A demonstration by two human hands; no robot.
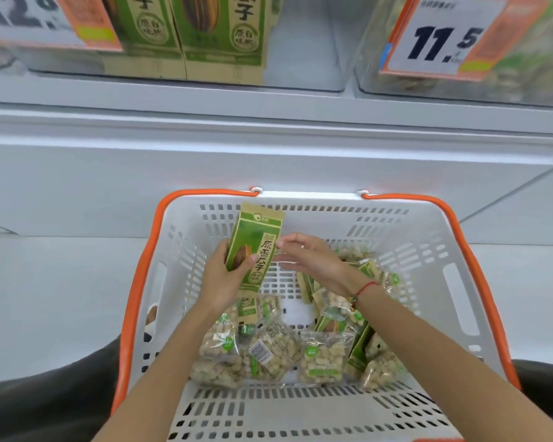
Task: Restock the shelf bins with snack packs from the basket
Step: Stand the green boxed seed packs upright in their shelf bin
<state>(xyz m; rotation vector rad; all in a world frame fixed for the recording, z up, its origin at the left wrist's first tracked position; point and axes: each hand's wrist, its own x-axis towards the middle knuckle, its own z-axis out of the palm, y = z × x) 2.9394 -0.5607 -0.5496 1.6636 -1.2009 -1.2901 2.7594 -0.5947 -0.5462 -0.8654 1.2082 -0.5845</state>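
- Green and kraft-brown paper pack of sunflower seeds (253,250) stands upright in the left hand (224,279), over the far-left part of the basket; the left fingers (219,253) curl round its left edge and the thumb presses across its lower front.
- Right hand (313,260) hovers just right of the pack with its fingers (288,242) straight and relaxed, tips close to or just touching the pack's right edge; it has hold of nothing that I can see. A red cord bracelet (366,287) sits on that wrist.
- By its look the pack is light, flat and fairly stiff along the folded sides, with loose contents that will shift; a grip across the middle by both long edges should keep it from bending, and the paper skin seems unlikely to slip.
- White plastic basket (428,260) with orange handles (141,275) sits below the hands, near the person.
- Inside it lie clear bags of pale puffed snacks (321,355) near the front, and more green packs (358,349) at the right; these clear bags look soft, crinkly and crushable, best lifted by the sealed top edge.
- Far above, a clear shelf bin (300,59) holds matching green packs (217,36) standing on end, probably the destination.
- Price cards read 12.8 (29,17) at far left and 11.5 (441,39) at far right.
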